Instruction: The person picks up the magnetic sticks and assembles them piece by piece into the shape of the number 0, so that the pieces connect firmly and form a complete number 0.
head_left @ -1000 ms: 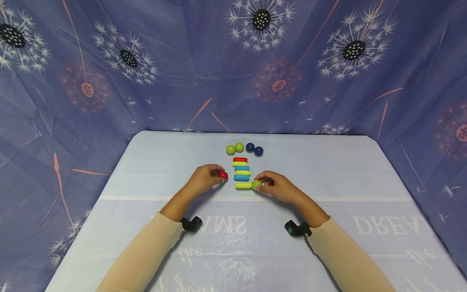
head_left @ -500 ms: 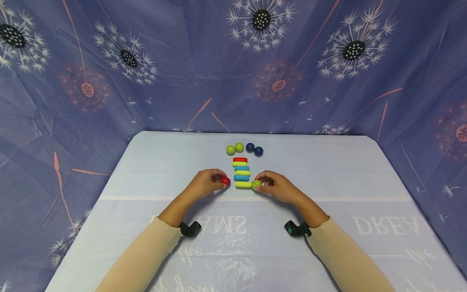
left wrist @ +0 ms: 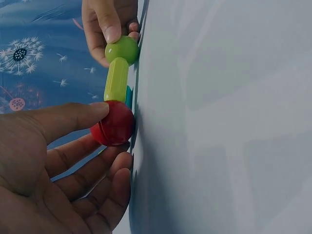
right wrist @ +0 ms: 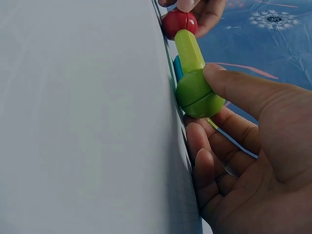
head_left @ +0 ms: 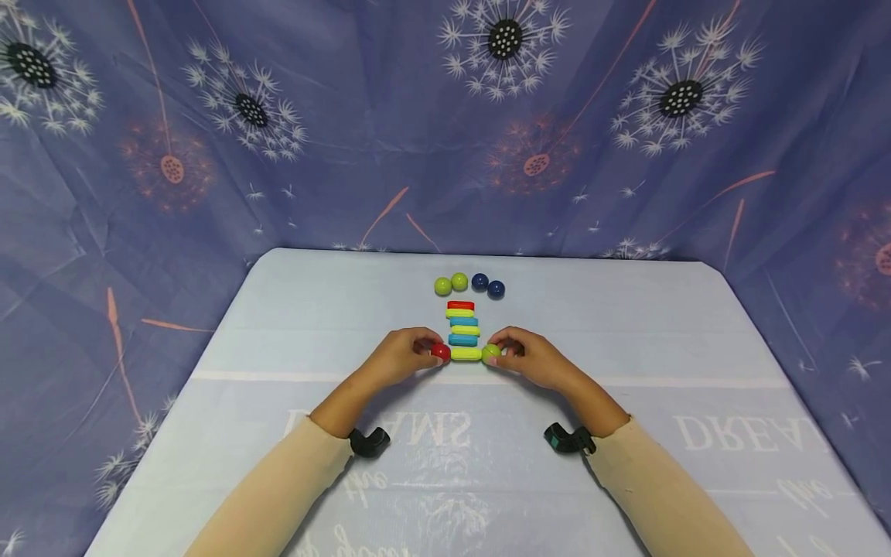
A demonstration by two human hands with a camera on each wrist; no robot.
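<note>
A yellow-green rod (head_left: pixel 465 354) lies crosswise on the pale blue table (head_left: pixel 278 325), nearest me in a row of rods. My left hand (head_left: pixel 407 356) pinches a red ball (head_left: pixel 441 352) that touches the rod's left end (left wrist: pixel 113 127). My right hand (head_left: pixel 525 357) pinches a green ball (head_left: pixel 490 353) against the rod's right end (right wrist: pixel 197 95). Both wrist views show ball, rod (left wrist: pixel 116 83) and ball in one line, with the other hand (left wrist: pixel 107 24) at the far end.
Behind the near rod lie several more rods: blue (head_left: pixel 462 340), yellow, blue, yellow and red (head_left: pixel 460 305). Two green balls (head_left: pixel 451 285) and two dark blue balls (head_left: pixel 488 285) sit farther back. A patterned blue cloth hangs behind and beside the table.
My left hand carried the red ball rightward and a little nearer until it met the rod's left end. The right hand and green ball stayed put.
</note>
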